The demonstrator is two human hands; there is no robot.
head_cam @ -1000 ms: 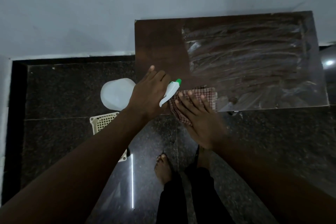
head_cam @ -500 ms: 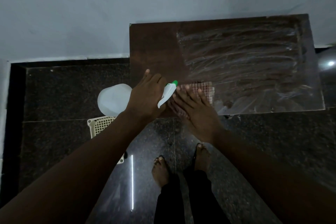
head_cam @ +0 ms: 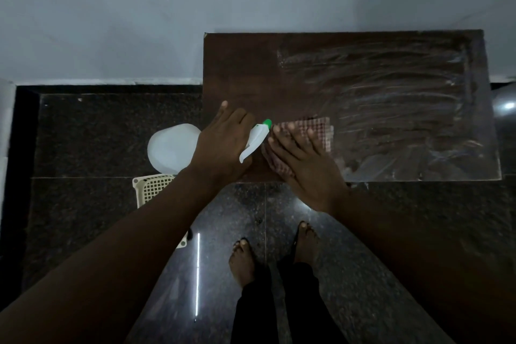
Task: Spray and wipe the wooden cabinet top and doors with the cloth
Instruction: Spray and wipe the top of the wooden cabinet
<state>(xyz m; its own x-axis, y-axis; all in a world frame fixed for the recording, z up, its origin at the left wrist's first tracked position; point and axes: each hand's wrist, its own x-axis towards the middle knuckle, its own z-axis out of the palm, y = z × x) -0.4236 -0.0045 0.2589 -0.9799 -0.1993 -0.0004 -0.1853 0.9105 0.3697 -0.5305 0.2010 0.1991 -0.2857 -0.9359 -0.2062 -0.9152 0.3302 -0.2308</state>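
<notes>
- The left grip (head_cam: 220, 145) holds the spray bottle (head_cam: 255, 139), middle of the frame.
- The right grip (head_cam: 304, 165) lies flat, pressing the cloth (head_cam: 321, 131) on the cabinet top (head_cam: 243, 70).
- Best to press evenly and wipe toward the unstreaked left part.

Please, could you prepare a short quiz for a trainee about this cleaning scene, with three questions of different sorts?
1. Which hand holds the spray bottle? A left, B right, C neither.
2. True or false: the right hand presses the checked cloth flat on the cabinet top.
3. Fill in: the wet streaks cover the top's ___ part, as the person sees it.
Key: 1 A, the left hand. 2 true. 3 right.
</notes>
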